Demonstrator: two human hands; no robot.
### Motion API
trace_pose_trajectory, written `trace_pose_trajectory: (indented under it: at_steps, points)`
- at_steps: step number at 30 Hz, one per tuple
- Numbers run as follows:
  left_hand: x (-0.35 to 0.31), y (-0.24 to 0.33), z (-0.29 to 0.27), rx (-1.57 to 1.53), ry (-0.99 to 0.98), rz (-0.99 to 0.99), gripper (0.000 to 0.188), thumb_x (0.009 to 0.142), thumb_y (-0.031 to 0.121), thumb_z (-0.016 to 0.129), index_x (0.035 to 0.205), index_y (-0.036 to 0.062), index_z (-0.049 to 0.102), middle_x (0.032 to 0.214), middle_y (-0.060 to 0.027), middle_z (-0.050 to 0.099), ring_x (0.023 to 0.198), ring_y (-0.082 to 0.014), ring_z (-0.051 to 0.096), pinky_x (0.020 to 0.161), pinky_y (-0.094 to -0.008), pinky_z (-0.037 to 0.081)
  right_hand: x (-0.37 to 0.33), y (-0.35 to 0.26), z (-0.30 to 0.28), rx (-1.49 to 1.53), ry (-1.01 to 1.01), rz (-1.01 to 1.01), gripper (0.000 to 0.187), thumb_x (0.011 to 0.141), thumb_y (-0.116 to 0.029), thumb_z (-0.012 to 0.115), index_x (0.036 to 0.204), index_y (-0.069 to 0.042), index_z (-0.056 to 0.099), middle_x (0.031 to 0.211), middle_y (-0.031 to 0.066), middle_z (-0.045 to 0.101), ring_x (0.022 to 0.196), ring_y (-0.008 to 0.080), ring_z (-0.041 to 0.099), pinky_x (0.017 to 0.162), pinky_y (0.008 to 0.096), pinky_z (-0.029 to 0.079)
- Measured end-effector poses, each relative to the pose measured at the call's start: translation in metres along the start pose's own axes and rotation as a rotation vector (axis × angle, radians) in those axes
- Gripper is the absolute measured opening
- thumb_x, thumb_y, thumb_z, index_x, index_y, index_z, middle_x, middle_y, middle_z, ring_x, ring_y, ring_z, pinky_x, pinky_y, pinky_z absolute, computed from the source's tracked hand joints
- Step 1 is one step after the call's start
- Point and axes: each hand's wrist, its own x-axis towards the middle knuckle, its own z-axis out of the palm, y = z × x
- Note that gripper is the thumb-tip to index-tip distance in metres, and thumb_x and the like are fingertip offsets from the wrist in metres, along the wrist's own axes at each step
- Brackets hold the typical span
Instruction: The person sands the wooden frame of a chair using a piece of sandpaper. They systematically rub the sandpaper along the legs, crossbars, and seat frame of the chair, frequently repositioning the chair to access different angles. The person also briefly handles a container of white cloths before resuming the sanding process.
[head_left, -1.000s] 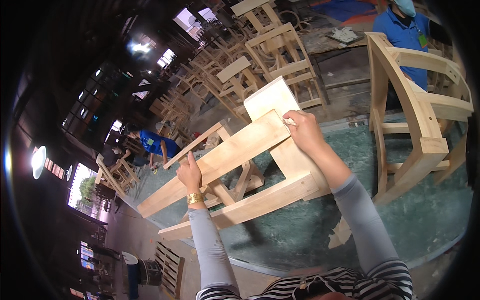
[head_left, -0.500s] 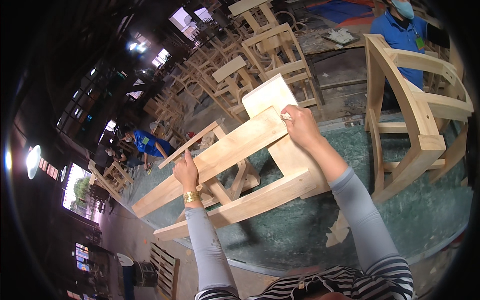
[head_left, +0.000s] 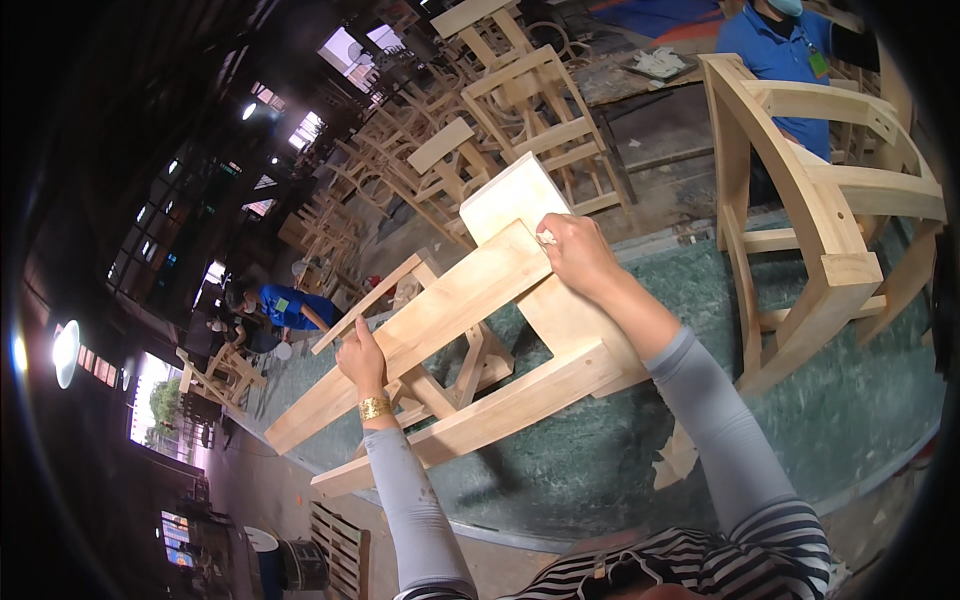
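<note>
An unfinished pale wooden chair (head_left: 455,300) lies on the green-topped table in front of me, its long legs pointing left. My left hand (head_left: 362,358) is closed around the upper leg, thumb up along its side; the underside of the grip is hidden. At the other end of that leg, my right hand (head_left: 582,255) pinches a small crumpled whitish piece (head_left: 546,237), perhaps cloth or paper. It presses this against the joint where the leg meets the broad flat board (head_left: 515,195).
A second wooden chair frame (head_left: 840,265) stands on the green table (head_left: 560,480) at right, near a person in blue (head_left: 775,60). Another person in blue (head_left: 290,305) bends at the table's far left. Several chairs (head_left: 540,120) crowd the floor behind; a slatted pallet (head_left: 338,545) lies lower left.
The view has shifted slightly, so most things sit a little further left. Both my hands keep about the same places on the chair, the right still pinching the whitish piece.
</note>
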Motion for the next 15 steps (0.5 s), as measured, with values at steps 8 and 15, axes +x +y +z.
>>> trace_pose_trajectory:
  at_steps: [8,15]
  points:
    - [0.003,0.000,0.002,0.046,-0.046,-0.013,0.065,0.096,0.053,0.035,0.083,-0.0004,0.070,0.078,-0.0291,0.064,0.074,-0.0454,0.062,0.072,-0.0533,0.045,-0.133,0.009,-0.059,0.152,-0.236,0.391,0.010,0.077,-0.005,0.063,0.087,-0.002,0.061,0.079,0.0197,0.063,0.077,0.0388,0.062,0.066,0.0405,0.048]
    - [0.010,-0.005,0.006,0.111,-0.143,-0.102,0.079,0.092,0.064,0.031,0.093,-0.0050,0.069,0.091,-0.0271,0.066,0.092,-0.0451,0.061,0.083,-0.0502,0.045,-0.373,0.046,-0.146,-0.277,-0.701,0.973,0.015,0.074,-0.013,0.071,0.086,-0.006,0.065,0.079,0.0148,0.065,0.083,0.0354,0.063,0.073,0.0411,0.050]
